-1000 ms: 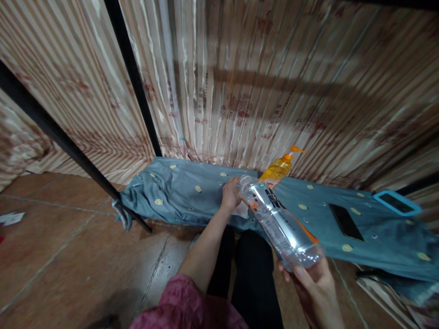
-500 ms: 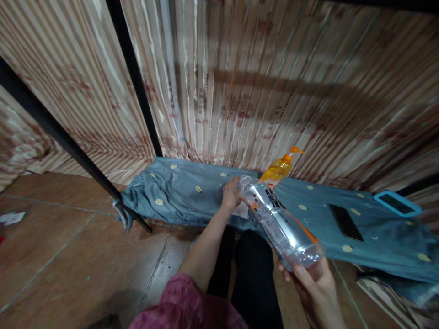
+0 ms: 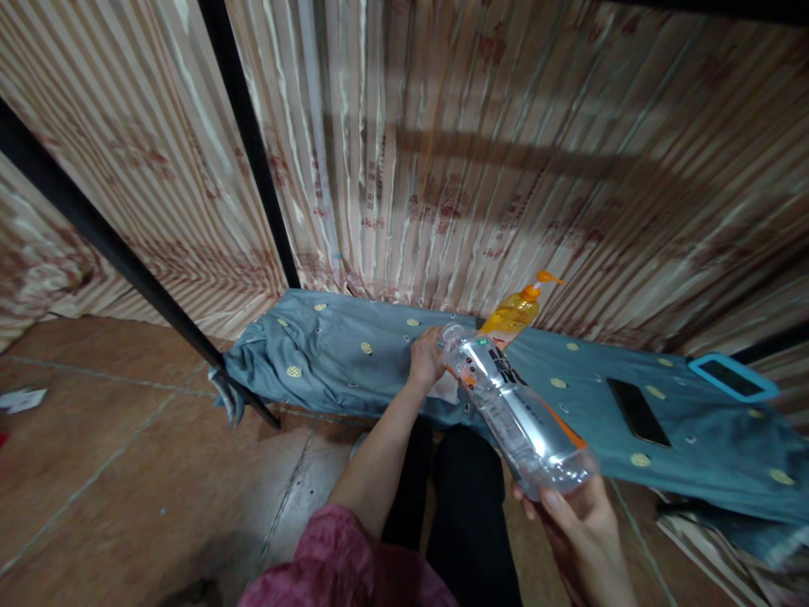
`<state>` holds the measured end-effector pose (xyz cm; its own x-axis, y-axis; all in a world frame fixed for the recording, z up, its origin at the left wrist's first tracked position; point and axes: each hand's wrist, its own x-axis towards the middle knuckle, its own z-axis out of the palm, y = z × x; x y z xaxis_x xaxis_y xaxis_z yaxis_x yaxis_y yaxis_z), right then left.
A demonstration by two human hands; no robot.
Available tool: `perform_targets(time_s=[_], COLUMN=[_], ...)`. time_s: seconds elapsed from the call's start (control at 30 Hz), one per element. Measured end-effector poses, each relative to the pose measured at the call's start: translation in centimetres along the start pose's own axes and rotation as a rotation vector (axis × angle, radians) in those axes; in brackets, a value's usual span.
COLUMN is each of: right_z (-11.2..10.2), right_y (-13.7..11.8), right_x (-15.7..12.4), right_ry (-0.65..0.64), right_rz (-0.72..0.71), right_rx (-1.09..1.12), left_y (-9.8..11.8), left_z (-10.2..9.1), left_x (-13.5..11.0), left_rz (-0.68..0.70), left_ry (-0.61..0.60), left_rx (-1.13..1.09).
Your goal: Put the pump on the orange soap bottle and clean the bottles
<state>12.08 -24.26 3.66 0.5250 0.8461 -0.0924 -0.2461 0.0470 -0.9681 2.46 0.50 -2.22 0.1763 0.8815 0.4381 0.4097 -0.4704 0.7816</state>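
Observation:
My right hand (image 3: 578, 523) grips the base of a clear plastic bottle (image 3: 511, 409), which is tilted with its open neck pointing up and left, toward my left hand. My left hand (image 3: 425, 357) rests closed on the blue-grey patterned cloth (image 3: 341, 354), fingers curled over something pale that I cannot make out, right by the bottle's mouth. Just behind the bottle an orange pump bottle (image 3: 513, 312) stands on the cloth.
A black phone (image 3: 638, 410) lies on the cloth to the right, a blue-framed device (image 3: 731, 376) beyond it. Striped satin curtains (image 3: 442, 152) hang behind, crossed by black metal bars (image 3: 246, 135). Brown tiled floor (image 3: 126, 472) spreads left. My dark-trousered legs are below.

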Motion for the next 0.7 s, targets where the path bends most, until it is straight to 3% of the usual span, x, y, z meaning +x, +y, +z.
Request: perform_targets(time_s=[0.7], right_z=[-0.27], right_y=[0.24], right_x=[-0.02], right_ry=[-0.009], right_rz=[-0.003], right_rx=[-0.014], left_y=[0.27], left_z=[-0.25], left_x=[-0.05], left_rz=[-0.013], left_ry=[-0.009], left_rx=[0.024])
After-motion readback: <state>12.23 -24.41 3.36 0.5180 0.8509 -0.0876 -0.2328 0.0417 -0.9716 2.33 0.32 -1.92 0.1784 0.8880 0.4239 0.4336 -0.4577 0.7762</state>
